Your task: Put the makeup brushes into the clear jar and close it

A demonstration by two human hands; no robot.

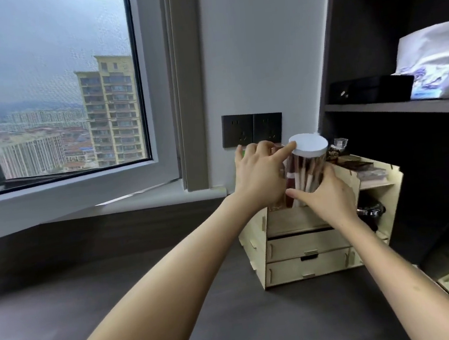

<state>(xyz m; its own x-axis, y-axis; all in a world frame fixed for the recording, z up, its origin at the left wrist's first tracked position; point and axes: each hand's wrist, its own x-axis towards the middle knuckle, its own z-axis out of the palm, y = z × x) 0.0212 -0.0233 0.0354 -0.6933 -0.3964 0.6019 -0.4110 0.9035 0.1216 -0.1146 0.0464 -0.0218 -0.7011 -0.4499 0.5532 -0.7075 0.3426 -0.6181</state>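
on top of the wooden drawer organizer (307,244), at its left end, stands the clear jar (306,173), upright, with the white lid (309,144) sitting on its mouth. through the jar wall the makeup brushes (309,179) are seen, pale handles leaning together inside; how many they are cannot be told.

the right hand (328,198) is curled around the lower front of the jar, thumb stretched to the left across the glass, fingers wrapped on the right side, so it holds the jar. the left hand (260,177) is on the left side of the jar, half open; its index fingertip touches the edge of the lid, and the other fingers are bent loosely behind. whether the left palm presses the jar itself cannot be told, because the hand covers that side.

the organizer stands on a dark countertop (121,307). behind the jar, on the pale wall, is a black double socket panel (252,129). right of the jar, on the same organizer top, are small dark cosmetic items (339,154), too blurred to name. left of the organizer is a window (48,86) showing high buildings. above and right of it a dark shelf (398,106) carries a black box (371,90) and a tissue pack (430,73).
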